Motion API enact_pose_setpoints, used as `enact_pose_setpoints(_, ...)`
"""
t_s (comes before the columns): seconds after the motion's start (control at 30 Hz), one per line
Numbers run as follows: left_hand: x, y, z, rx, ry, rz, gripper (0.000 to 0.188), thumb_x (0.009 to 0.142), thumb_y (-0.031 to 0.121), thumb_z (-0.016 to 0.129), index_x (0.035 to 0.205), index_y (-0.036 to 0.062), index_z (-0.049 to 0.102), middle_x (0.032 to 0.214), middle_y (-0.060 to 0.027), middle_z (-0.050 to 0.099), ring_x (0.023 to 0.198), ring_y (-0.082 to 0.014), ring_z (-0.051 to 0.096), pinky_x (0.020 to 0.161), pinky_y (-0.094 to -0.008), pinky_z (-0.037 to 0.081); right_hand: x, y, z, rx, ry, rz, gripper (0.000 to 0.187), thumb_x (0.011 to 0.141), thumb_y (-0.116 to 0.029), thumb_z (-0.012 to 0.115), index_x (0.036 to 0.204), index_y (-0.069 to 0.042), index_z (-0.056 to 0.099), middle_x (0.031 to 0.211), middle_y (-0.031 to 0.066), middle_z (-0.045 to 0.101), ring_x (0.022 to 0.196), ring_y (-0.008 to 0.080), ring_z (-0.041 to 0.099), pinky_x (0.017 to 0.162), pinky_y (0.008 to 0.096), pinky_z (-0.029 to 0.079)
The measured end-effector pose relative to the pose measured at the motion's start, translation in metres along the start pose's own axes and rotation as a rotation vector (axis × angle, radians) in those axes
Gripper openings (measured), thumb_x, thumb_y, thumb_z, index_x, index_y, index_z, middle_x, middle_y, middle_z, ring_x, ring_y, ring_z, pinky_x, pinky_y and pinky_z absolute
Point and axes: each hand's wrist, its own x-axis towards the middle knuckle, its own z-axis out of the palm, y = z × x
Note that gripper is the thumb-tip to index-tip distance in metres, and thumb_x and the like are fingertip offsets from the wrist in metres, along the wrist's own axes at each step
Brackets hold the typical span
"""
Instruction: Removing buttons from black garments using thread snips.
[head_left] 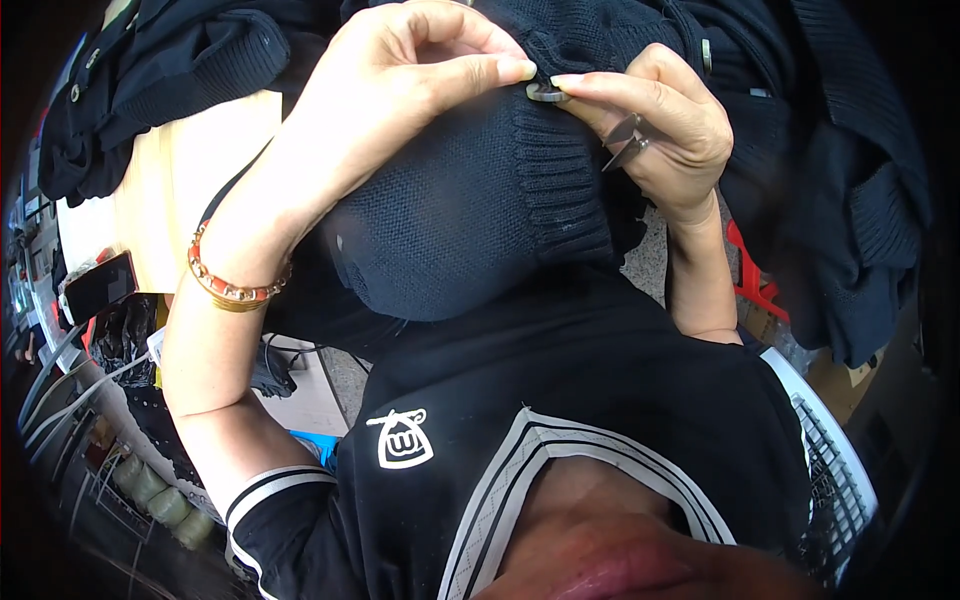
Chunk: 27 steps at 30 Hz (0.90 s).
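Just left of upper centre, see the left hand (400, 78) closed in a pinch beside a grey button (546, 94), on knit or thread, cannot tell which. Find the dark sweater (430, 220) across the centre. Toward upper right, see the right hand (675, 120) grasping the button's edge, small snips (627, 153) tucked in its fingers. Judge this as attaching or checking the button; next, hold the knit steady before any snipping.

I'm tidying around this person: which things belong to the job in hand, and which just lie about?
With the job:
dark knitted garment
button-like disc
small metal blades in the right hand

Seemingly just lying about:
phone, at left
red plastic piece, at right
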Motion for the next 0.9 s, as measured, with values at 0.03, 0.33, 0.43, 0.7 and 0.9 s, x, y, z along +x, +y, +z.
enact_pose_setpoints(0.03, 0.001, 0.0, 0.0, -0.011, -0.015, -0.006, 0.012, 0.094, 0.013, 0.076, 0.104, 0.0053, 0.077, 0.099, -0.002, 0.071, 0.098, -0.0106, 0.068, 0.095, -0.0237, 0.051, 0.0, 0.0, 0.0, -0.013, -0.006, 0.001, 0.06, 0.058, 0.022, 0.06, 0.106, -0.007, 0.082, 0.073, -0.0014, 0.062, 0.06, 0.0039, 0.053, 0.05, 0.0173, 0.043)
enact_pose_setpoints(0.33, 0.008, -0.008, 0.003, -0.019, -0.031, -0.023, 0.01, 0.094, 0.013, 0.077, 0.099, 0.0045, 0.077, 0.095, -0.0016, 0.071, 0.094, -0.0094, 0.067, 0.089, -0.0231, 0.052, 0.001, -0.001, -0.001, -0.068, -0.022, -0.014, 0.058, 0.059, 0.021, 0.063, 0.105, -0.008, 0.082, 0.071, -0.0009, 0.06, 0.059, 0.0046, 0.052, 0.049, 0.0183, 0.042)
enact_pose_setpoints(0.43, 0.006, -0.009, 0.004, -0.014, -0.024, 0.04, 0.011, 0.095, 0.015, 0.076, 0.1, 0.0048, 0.077, 0.096, -0.0013, 0.071, 0.095, -0.0094, 0.067, 0.091, -0.0234, 0.052, 0.001, -0.001, -0.001, -0.055, -0.014, -0.008, 0.054, 0.061, 0.019, 0.067, 0.105, -0.009, 0.082, 0.07, -0.0014, 0.059, 0.058, 0.0044, 0.052, 0.049, 0.0187, 0.04)
enact_pose_setpoints(0.7, -0.005, -0.001, 0.004, -0.111, 0.104, -0.05, 0.013, 0.098, 0.017, 0.073, 0.105, 0.0066, 0.074, 0.101, -0.0026, 0.073, 0.102, -0.0085, 0.068, 0.097, -0.0233, 0.051, 0.001, -0.001, 0.001, -0.048, 0.006, 0.005, 0.048, 0.064, 0.016, 0.073, 0.103, -0.01, 0.083, 0.068, -0.0023, 0.056, 0.057, 0.0043, 0.05, 0.048, 0.019, 0.038)
enact_pose_setpoints(0.9, 0.0, 0.014, -0.001, 0.245, 0.081, 0.457, 0.021, 0.09, -0.005, 0.072, 0.109, 0.0005, 0.075, 0.1, -0.0084, 0.067, 0.09, -0.018, 0.067, 0.078, -0.0285, 0.054, 0.002, 0.001, 0.0, -0.02, 0.002, 0.022, 0.046, 0.066, 0.015, 0.073, 0.103, -0.01, 0.083, 0.069, -0.0026, 0.058, 0.059, 0.0047, 0.05, 0.05, 0.0193, 0.039)
